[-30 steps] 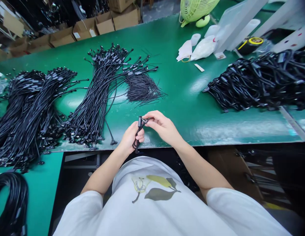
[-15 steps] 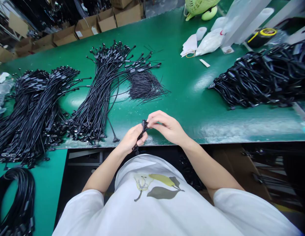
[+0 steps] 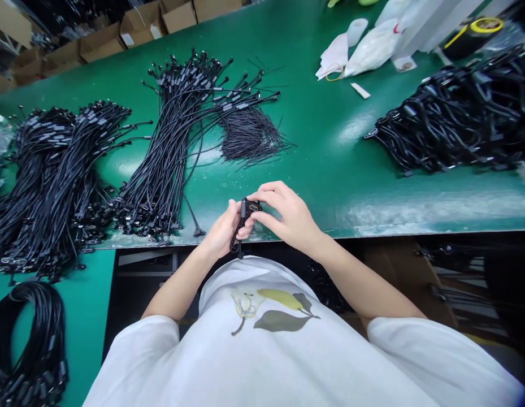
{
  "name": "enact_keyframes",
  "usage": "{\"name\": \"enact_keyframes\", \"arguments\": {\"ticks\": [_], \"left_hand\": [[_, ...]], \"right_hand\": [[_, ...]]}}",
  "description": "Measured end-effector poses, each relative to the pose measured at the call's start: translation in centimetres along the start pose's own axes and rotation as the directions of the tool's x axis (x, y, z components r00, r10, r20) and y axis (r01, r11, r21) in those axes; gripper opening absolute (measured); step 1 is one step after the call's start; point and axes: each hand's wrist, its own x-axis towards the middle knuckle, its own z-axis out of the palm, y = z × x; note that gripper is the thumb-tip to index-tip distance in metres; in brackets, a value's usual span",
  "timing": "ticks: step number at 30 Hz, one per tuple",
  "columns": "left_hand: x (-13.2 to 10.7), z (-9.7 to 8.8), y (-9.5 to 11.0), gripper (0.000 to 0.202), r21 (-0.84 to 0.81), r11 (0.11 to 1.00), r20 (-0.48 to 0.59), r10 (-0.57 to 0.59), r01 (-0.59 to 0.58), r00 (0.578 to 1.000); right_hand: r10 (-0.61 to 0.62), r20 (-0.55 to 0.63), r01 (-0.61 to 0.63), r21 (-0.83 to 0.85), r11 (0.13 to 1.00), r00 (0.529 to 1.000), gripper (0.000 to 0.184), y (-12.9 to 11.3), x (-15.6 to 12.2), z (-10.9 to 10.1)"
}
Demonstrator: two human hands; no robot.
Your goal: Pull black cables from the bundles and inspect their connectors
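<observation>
A coiled black cable with a rectangular connector is held in front of my shirt, over the table's near edge. My left hand supports it from the left, thumb raised and fingertips curled beneath it. From the right, my right hand pinches the connector end between thumb and fingers. Beyond my hands lies a bundle of thin black ties. To its left, a pile of straight black cables is spread out, one cable end reaching toward my left hand.
More straight cables lie at the left, with a looped cable bundle below them. Coiled cables are heaped at the right. White bags and a black-yellow roll sit behind. Cardboard boxes line the far edge.
My left thumb has lifted off the cable, and the connector's face now shows between my hands. My right fingers have spread a little around it. The whole view has shifted slightly.
</observation>
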Motion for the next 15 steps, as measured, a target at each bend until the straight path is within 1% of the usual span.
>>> {"name": "enact_keyframes", "arguments": {"ticks": [2, 4, 7, 9, 12, 15], "left_hand": [[0.0, -0.1, 0.2, 0.039, -0.029, 0.999, 0.010, -0.023, 0.023, 1.000], [-0.2, -0.1, 0.3, 0.034, -0.025, 1.000, 0.010, -0.012, 0.013, 1.000], [-0.3, -0.1, 0.2, 0.046, 0.028, 0.995, -0.003, 0.091, -0.091, 0.996], [-0.2, -0.1, 0.0, 0.051, 0.092, 0.981, -0.040, 0.175, -0.170, 0.984], [0.1, -0.3, -0.4, 0.049, 0.182, 0.952, -0.107, 0.269, -0.247, 0.957], [0.5, -0.7, -0.6, 0.047, 0.223, 0.934, -0.145, 0.316, -0.280, 0.938]], "right_hand": [[-0.004, -0.009, 0.003, -0.078, 0.997, 1.000, 0.021, 0.2, 0.0, 0.3], [-0.004, -0.022, 0.002, -0.085, 0.996, 1.000, 0.020, 0.3, 0.1, 0.5], [0.021, -0.067, -0.023, -0.039, 0.999, 0.998, 0.022, 0.4, 0.0, 0.7], [0.030, -0.095, -0.035, -0.045, 0.998, 0.995, 0.024, 0.3, 0.0, 0.9], [0.032, -0.121, -0.044, -0.093, 0.995, 0.992, 0.026, 0.3, -0.1, 1.2], [0.043, -0.108, -0.048, -0.043, 0.998, 0.993, 0.024, 0.3, 0.0, 1.2]]}}
